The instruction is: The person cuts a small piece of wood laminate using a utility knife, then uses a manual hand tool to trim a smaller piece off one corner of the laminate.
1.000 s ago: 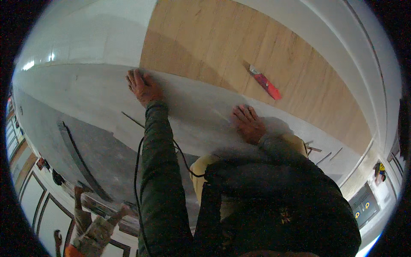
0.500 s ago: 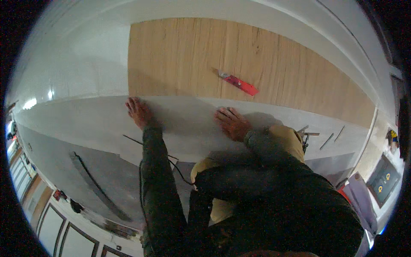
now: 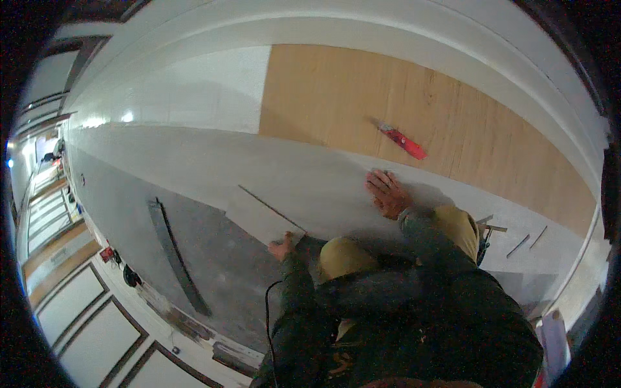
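Note:
My right hand (image 3: 388,194) lies flat on the white sheet (image 3: 310,161), fingers stretched, just below the edge of the wood-look panel (image 3: 479,123). A red utility knife (image 3: 405,143) rests on that panel, its tip pointing up and left. Lower and to the left, my left hand (image 3: 282,247) is at the near edge of a pale board (image 3: 262,216), fingers curled at its rim. The board has a thin dark line along its far side. The exact grip of the left fingers is small and slightly blurred.
A long dark metal strip (image 3: 178,258) lies on the grey floor (image 3: 220,258) at left. Beside my knee (image 3: 456,229) lie a small tool (image 3: 485,236) and thin strips (image 3: 517,246). A black cord (image 3: 268,323) hangs by my left arm. White panelled doors (image 3: 97,343) stand lower left.
My left hand has left the white sheet by the wood-look panel and drawn back to the pale board. My right hand stays flat. The view has swung left, shifting the scene rightward.

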`<state>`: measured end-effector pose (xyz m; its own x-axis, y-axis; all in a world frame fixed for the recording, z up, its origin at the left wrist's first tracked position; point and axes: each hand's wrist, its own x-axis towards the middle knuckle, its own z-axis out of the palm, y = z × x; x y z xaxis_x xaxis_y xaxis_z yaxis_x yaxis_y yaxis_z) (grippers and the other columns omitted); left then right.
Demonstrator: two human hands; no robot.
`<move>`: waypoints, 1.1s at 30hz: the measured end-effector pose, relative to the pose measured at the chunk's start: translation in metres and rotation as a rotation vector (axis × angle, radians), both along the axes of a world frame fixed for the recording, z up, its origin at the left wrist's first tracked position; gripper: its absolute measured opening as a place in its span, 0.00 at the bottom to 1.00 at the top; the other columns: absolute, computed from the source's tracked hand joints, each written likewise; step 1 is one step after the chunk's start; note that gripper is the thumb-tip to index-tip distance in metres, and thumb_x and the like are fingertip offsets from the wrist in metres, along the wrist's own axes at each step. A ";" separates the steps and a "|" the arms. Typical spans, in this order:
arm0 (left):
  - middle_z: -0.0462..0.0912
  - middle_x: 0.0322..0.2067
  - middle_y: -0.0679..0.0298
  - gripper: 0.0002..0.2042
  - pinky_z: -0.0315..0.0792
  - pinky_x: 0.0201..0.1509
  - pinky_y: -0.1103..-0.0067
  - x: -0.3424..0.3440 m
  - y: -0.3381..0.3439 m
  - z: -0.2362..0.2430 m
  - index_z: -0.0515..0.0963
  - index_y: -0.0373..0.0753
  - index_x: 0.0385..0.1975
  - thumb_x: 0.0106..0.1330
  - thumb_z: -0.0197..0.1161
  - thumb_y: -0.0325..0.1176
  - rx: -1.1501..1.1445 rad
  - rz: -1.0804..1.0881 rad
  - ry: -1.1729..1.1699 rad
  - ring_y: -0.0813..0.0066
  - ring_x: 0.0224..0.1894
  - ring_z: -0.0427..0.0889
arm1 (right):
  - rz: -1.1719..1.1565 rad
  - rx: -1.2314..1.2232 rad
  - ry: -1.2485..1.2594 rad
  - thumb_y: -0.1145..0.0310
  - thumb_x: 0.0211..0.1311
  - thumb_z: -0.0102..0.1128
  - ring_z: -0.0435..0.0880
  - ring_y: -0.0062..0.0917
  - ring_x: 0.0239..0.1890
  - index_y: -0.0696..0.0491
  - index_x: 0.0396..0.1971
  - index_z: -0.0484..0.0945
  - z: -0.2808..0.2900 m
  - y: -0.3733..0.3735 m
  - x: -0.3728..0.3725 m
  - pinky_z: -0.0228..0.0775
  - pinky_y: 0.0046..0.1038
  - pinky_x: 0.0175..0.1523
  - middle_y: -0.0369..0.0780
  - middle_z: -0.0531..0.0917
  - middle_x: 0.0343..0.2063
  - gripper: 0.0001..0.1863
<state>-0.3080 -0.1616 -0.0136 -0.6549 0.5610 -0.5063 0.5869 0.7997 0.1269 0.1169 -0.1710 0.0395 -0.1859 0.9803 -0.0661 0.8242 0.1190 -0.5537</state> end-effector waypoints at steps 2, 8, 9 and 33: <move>0.54 0.63 0.44 0.49 0.58 0.61 0.55 0.015 -0.008 0.003 0.57 0.33 0.62 0.46 0.66 0.61 -0.070 -0.102 0.041 0.46 0.62 0.60 | 0.010 0.014 -0.007 0.68 0.52 0.55 0.57 0.35 0.67 0.51 0.55 0.69 0.002 0.003 0.007 0.46 0.44 0.69 0.40 0.65 0.61 0.26; 0.70 0.55 0.50 0.40 0.66 0.58 0.64 -0.030 -0.027 0.008 0.65 0.37 0.58 0.46 0.67 0.55 -0.047 -0.019 -0.111 0.49 0.56 0.70 | -0.019 -0.266 0.189 0.65 0.56 0.55 0.61 0.39 0.64 0.54 0.53 0.70 0.038 0.018 0.014 0.51 0.39 0.67 0.43 0.67 0.59 0.23; 0.73 0.53 0.49 0.39 0.67 0.57 0.64 -0.019 -0.021 0.015 0.66 0.38 0.58 0.46 0.67 0.53 -0.234 -0.018 -0.275 0.50 0.55 0.72 | -0.095 -0.334 0.200 0.64 0.57 0.55 0.66 0.39 0.60 0.55 0.54 0.69 0.041 0.004 0.036 0.56 0.38 0.64 0.44 0.70 0.57 0.23; 0.76 0.46 0.45 0.28 0.72 0.50 0.60 -0.031 -0.004 0.037 0.74 0.30 0.45 0.49 0.70 0.44 0.332 0.522 -0.143 0.50 0.47 0.77 | -0.302 -0.741 -0.230 0.50 0.59 0.49 0.81 0.41 0.33 0.54 0.39 0.79 0.113 -0.300 0.179 0.71 0.40 0.40 0.48 0.82 0.32 0.23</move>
<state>-0.3394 -0.1655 0.0232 -0.8233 0.3286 -0.4628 0.0894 0.8803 0.4659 0.2963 -0.4705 0.1529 0.1748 0.6734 -0.7183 0.8644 -0.4542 -0.2155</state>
